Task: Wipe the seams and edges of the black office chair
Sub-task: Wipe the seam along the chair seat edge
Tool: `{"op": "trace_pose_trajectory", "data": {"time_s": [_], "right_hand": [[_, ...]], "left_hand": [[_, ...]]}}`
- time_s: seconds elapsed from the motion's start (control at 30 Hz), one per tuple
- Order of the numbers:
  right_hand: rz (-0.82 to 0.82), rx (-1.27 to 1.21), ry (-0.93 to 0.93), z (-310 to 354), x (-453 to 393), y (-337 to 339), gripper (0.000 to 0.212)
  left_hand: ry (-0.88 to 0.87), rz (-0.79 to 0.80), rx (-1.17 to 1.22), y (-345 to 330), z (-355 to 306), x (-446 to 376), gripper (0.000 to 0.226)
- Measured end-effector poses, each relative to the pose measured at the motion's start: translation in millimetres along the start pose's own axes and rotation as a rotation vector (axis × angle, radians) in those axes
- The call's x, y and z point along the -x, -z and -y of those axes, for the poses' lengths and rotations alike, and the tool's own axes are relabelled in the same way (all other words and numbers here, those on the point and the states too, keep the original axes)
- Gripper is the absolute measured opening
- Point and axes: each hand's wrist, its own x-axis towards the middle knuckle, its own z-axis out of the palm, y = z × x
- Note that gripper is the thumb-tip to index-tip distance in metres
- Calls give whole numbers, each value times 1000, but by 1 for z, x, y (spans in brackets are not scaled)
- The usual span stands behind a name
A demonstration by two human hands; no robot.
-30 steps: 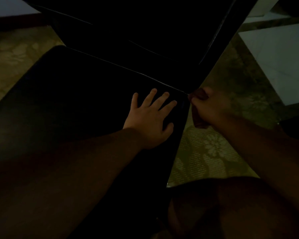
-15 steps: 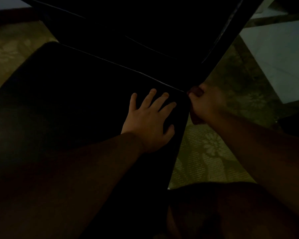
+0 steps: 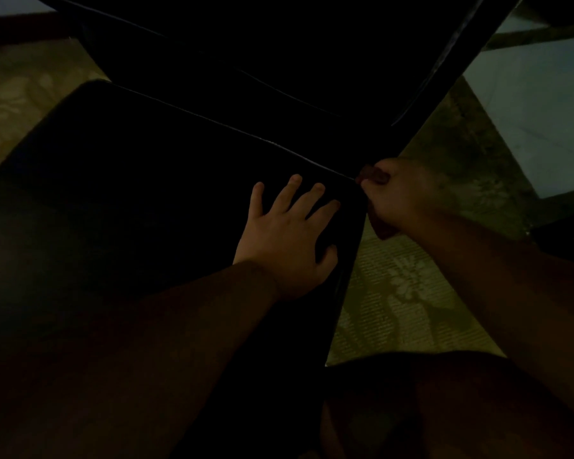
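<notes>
The black office chair fills most of the dim head view: its seat cushion (image 3: 140, 200) lies in front of me and its backrest (image 3: 295, 44) rises behind. A piped seam (image 3: 232, 130) runs along the seat's rear edge. My left hand (image 3: 285, 240) lies flat on the seat near its right rear corner, fingers spread. My right hand (image 3: 398, 197) grips a dark reddish cloth (image 3: 373, 176) and holds it against that corner, where the seat's side edge meets the backrest. Most of the cloth is hidden inside the fist.
Patterned carpet (image 3: 398, 293) shows to the right of the seat and at the far left. A pale slab or tabletop (image 3: 540, 120) stands at the upper right with a dark frame below it. My knee (image 3: 444, 409) is at the bottom right.
My right hand with the cloth has slid slightly up and inward along the seat's corner toward the backrest. My left hand has stayed flat on the seat.
</notes>
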Motion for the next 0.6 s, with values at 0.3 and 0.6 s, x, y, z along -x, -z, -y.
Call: {"op": "trace_pose_trajectory", "data": {"time_s": [0.3, 0.6], "right_hand": [[-113, 98, 52, 10, 4, -5, 28], [-3, 116, 61, 4, 6, 4, 24]], "left_hand": [[3, -21, -6, -2, 1, 0, 73], [1, -26, -18, -3, 0, 1, 73]]}}
